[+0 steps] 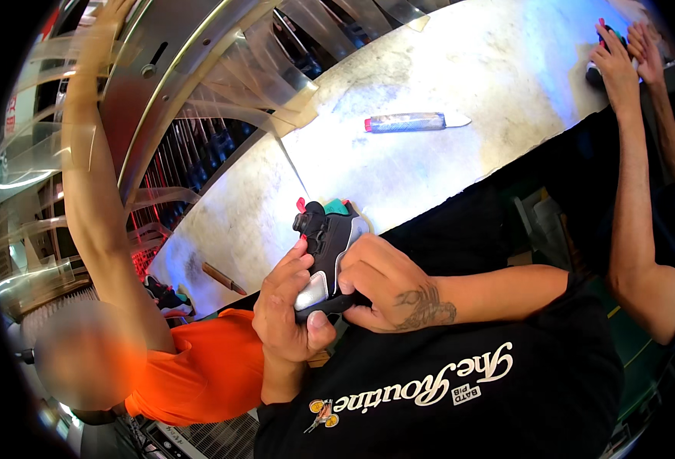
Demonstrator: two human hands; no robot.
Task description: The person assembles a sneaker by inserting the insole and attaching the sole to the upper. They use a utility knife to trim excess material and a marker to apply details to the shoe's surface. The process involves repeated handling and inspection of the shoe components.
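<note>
A small black shoe (336, 239) with a silver toe patch, a teal collar lining and a pink pull loop points its toe toward my body. My left hand (285, 302) wraps the toe end from the left, its thumb along the black sole edge and its fingers on the upper. Curled closed, my right hand (383, 283) grips the toe's right side at the sole. Its fingertips are partly hidden behind the shoe and the hand itself. The heel end lies over the edge of the pale worktable (398, 176).
A tape-wrapped tool (406, 122) with a pale pointed tip lies beyond the shoe. Left are a brown-handled tool (222, 278) and another shoe (167, 297). A person in orange (207, 367) reaches up among clear plastic strips (253, 69). At far right, a co-worker's hands (620, 69) hold a dark shoe.
</note>
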